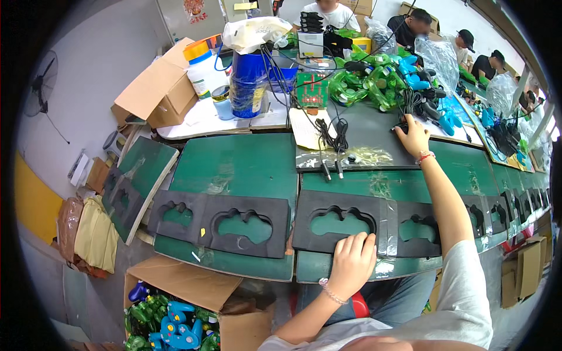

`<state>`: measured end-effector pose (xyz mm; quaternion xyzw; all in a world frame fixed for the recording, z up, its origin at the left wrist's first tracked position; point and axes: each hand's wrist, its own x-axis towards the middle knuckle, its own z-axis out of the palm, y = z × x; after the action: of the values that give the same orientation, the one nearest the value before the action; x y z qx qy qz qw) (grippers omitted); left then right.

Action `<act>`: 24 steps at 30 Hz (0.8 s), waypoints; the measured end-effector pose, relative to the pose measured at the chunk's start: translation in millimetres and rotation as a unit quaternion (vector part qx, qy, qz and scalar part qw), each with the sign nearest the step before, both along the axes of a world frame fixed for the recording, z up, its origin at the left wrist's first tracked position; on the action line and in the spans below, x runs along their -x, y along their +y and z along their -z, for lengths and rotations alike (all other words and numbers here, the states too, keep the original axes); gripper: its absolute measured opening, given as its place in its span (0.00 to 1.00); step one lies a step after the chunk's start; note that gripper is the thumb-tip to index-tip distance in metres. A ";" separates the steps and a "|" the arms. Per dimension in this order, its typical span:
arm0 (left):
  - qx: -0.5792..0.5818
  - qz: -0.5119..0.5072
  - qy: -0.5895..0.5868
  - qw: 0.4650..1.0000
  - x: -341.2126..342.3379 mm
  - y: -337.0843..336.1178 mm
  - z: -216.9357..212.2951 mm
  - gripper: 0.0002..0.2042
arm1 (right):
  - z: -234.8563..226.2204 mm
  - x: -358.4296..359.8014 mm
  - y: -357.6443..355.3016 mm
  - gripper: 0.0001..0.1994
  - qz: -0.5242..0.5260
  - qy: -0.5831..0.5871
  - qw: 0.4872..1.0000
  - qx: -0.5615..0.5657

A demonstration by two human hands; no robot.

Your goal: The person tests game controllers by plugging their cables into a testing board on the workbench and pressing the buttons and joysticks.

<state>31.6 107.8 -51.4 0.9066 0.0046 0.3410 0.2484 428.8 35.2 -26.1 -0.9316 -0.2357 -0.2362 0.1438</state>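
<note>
My left hand [353, 264] lies on the front edge of a black foam tray [310, 202], fingers stretched and resting on its rim. The tray has a cutout shaped like a game controller, and the green bench shows through it. My right arm reaches far across the bench. The fingers of my right hand [414, 140] are closed at the lower end of a coiled black cable bundle [411, 104], beside the pile of game controllers; part of what they grip is hidden. Green translucent controllers [383, 85] and blue controllers [413, 75] lie heaped there.
More black foam trays [249, 229] line the bench. Two black cable ends [333, 140] lie on a dark mat. A blue plastic-wrapped drum [246, 88] and a cardboard box [161, 93] stand at far left. Below, an open carton holds blue controllers [178, 327]. Several people sit beyond.
</note>
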 end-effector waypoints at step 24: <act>0.004 -0.008 0.008 1.000 -8.6 -15.9 -4.4 0.13 | -191.5 145.8 -77.0 0.27 -0.380 0.293 0.795 -0.371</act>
<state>40.3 91.9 -47.0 0.9083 0.0157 0.3354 0.2495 283.0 -41.8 165.4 -0.6672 -0.4120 0.0520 0.6184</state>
